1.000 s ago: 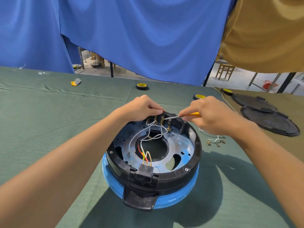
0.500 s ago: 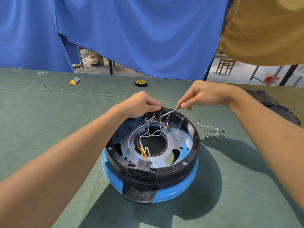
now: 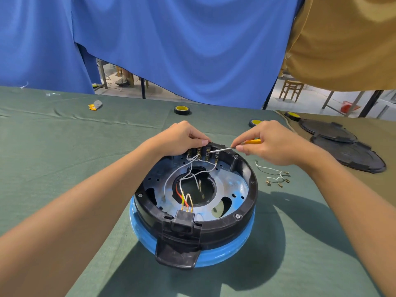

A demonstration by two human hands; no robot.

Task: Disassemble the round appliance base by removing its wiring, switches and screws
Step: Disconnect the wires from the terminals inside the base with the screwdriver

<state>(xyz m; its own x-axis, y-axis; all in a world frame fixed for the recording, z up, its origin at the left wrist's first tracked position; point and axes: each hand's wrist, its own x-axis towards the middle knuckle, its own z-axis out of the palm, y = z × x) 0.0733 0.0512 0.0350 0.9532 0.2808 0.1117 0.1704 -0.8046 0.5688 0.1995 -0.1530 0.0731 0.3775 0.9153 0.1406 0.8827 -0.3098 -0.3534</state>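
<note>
The round appliance base (image 3: 246,202), black over a blue rim, lies open side up on the green cloth. White, red and yellow wires (image 3: 186,185) run across its metal floor to a row of switch terminals (image 3: 203,152) on the far wall. My left hand (image 3: 182,138) grips that far wall beside the terminals. My right hand (image 3: 272,144) holds a yellow-handled screwdriver (image 3: 227,148); its metal tip touches the terminals. A black plug socket (image 3: 184,221) sits at the near edge.
Loose white wires with brass connectors (image 3: 274,176) lie right of the base. Two black round covers (image 3: 342,151) rest at the far right. Tape rolls (image 3: 182,109) and a small yellow-and-grey item (image 3: 95,105) lie further back. Blue cloth hangs behind.
My right hand dropped lower and moved slightly right, laying the screwdriver flatter against the terminals. My left hand stayed on the far wall.
</note>
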